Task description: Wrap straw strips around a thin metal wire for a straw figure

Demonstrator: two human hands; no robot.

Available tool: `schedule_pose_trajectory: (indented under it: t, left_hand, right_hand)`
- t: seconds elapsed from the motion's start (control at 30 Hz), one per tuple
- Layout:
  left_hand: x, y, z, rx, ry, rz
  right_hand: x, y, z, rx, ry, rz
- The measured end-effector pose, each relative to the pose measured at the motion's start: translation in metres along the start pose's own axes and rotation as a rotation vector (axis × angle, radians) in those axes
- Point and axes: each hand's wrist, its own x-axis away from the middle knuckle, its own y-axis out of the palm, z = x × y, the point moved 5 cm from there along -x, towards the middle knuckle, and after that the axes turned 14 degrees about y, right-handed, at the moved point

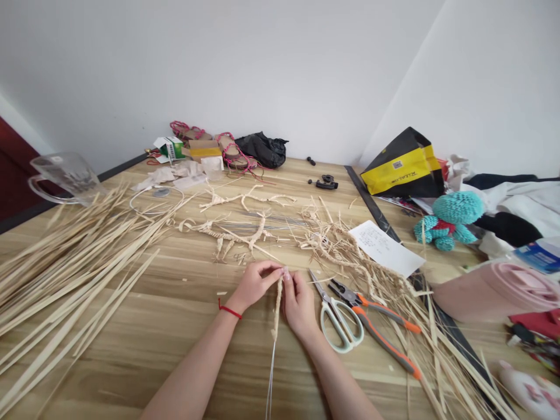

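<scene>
My left hand [254, 286], with a red string at the wrist, pinches the top end of a thin straw-wrapped wire [277, 309]. My right hand [298, 303] grips the same piece just beside it, fingers curled round it. The wrapped stem hangs down toward me between the two hands, and bare wire trails off its lower end. Both hands rest low over the wooden table [175, 315]. White-handled scissors [339, 321] and orange-handled pliers [376, 326] lie just right of my right hand.
A big sheaf of straw strips [65, 268] covers the left. Finished straw twigs [236, 233] and loose scraps [350, 251] lie ahead. A glass jug [65, 175], a white note [385, 248], a teal toy [450, 219], a yellow-black bag [402, 166] and a pink container [494, 289] ring the work area.
</scene>
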Motion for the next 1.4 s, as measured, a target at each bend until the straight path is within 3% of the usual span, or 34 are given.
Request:
schedule_pose_trajectory:
  t: [0.27,0.5,0.7,0.97,1.27,1.4]
  left_hand:
    - [0.001,-0.005,0.002,0.059,0.026,0.088]
    - [0.0,-0.009,-0.002,0.062,0.024,0.09]
    - [-0.001,-0.009,0.0,-0.016,0.052,0.036]
    - [-0.001,-0.009,0.002,-0.003,0.038,0.014]
    - [0.0,-0.009,0.002,0.05,-0.003,0.028]
    - [0.0,-0.008,0.003,0.068,-0.005,0.022]
  right_hand:
    - [0.008,-0.011,-0.001,-0.039,-0.064,0.023]
    - [0.015,0.0,0.008,-0.454,0.155,-0.329]
    - [0.002,0.011,0.011,-0.55,0.352,-0.468]
    - [0.001,0.009,0.008,-0.536,0.284,-0.471]
    - [0.021,0.012,0.006,-0.643,0.426,-0.763]
    - [0.018,0.016,0.006,-0.677,0.424,-0.756]
